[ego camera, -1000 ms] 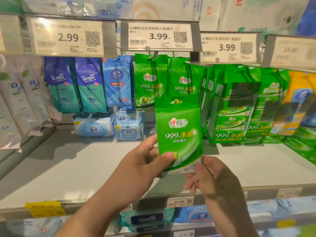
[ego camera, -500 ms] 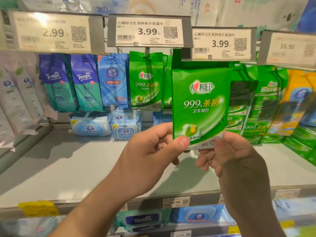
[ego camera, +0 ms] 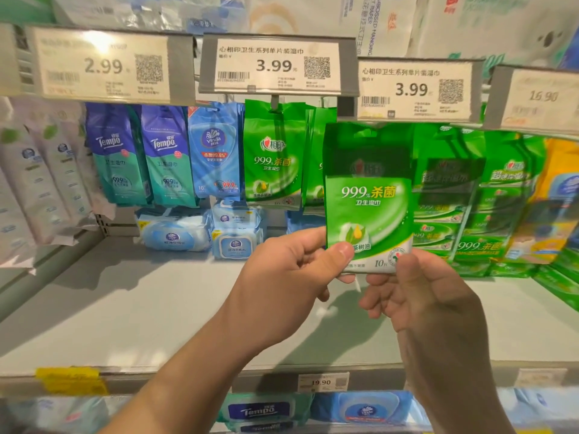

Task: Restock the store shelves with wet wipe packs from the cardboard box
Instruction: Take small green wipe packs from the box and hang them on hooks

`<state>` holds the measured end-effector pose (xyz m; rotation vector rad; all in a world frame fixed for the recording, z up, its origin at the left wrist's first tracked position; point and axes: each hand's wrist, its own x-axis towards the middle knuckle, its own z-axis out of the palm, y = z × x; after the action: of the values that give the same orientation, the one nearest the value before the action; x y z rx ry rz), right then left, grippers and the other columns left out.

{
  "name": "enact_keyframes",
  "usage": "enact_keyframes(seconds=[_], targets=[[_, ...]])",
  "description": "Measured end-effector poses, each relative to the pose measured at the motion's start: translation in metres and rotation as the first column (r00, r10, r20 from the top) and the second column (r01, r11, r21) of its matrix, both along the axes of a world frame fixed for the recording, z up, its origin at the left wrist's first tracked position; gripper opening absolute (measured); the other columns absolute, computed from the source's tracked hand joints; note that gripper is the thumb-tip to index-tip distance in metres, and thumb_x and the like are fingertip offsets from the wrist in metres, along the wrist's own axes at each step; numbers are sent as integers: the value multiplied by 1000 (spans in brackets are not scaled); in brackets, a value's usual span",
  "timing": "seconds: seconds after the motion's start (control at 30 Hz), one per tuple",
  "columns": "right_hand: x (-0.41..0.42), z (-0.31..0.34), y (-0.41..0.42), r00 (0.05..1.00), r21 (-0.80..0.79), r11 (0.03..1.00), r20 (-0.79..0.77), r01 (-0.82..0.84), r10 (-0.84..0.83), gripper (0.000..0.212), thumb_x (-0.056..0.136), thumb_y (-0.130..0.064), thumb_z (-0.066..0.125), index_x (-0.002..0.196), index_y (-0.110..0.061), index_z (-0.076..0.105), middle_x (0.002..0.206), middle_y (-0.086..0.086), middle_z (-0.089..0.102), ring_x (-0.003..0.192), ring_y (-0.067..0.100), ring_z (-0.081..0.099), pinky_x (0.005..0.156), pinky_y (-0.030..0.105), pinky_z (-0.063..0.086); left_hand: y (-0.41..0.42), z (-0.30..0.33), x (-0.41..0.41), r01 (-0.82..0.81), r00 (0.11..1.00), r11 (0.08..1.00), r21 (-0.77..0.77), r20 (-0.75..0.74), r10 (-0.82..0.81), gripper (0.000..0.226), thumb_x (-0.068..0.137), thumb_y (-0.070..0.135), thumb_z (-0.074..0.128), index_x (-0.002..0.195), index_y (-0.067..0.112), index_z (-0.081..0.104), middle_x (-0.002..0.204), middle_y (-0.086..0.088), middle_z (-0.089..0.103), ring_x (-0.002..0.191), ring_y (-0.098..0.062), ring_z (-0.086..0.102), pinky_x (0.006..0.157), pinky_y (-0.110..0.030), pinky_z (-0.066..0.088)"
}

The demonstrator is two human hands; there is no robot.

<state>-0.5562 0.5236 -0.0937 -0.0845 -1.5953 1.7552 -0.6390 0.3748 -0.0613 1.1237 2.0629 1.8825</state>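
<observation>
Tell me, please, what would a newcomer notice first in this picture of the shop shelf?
First the bright green wet wipe pack at the centre, held upright by its bottom edge between the left hand and the right hand. Next the white price tags along the rail above, reading 2.99 and 3.99. Behind hang more green packs and blue Tempo packs further left.

A green wet wipe pack (ego camera: 369, 198), upright and front-facing, sits just below the right-hand 3.99 price tag (ego camera: 413, 89), overlapping it.
</observation>
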Motion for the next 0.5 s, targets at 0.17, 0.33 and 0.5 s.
enact_keyframes(seconds=[0.17, 0.33, 0.5], targets=[[-2, -6, -1, 999, 15, 1000, -37, 8, -8, 26, 93, -38, 52, 94, -19, 71, 71, 20, 69, 58, 28, 64, 59, 36, 50, -4, -9, 5, -52, 989, 999, 11, -138, 53, 25, 97, 43, 61, 100, 21, 72, 77, -12, 64, 66, -25, 60, 64, -34, 50], [5, -12, -4, 995, 53, 999, -97, -8, 13, 22, 98, -40, 51, 98, -30, 71, 71, 17, 71, 59, 30, 64, 61, 33, 53, -8, -19, 11, -34, 973, 999, 42, -227, 43, 50, 96, 54, 58, 99, 4, 67, 76, -15, 56, 69, -35, 52, 64, -52, 49], [3, -3, -5, 993, 26, 1000, -120, 6, -3, 26, 96, -28, 47, 92, -33, 72, 70, 18, 71, 58, 29, 64, 59, 36, 51, -4, -11, 11, -51, 968, 997, 55, -242, 63, 47, 96, 52, 57, 101, 7, 69, 81, -16, 61, 70, -34, 53, 64, -50, 49]])
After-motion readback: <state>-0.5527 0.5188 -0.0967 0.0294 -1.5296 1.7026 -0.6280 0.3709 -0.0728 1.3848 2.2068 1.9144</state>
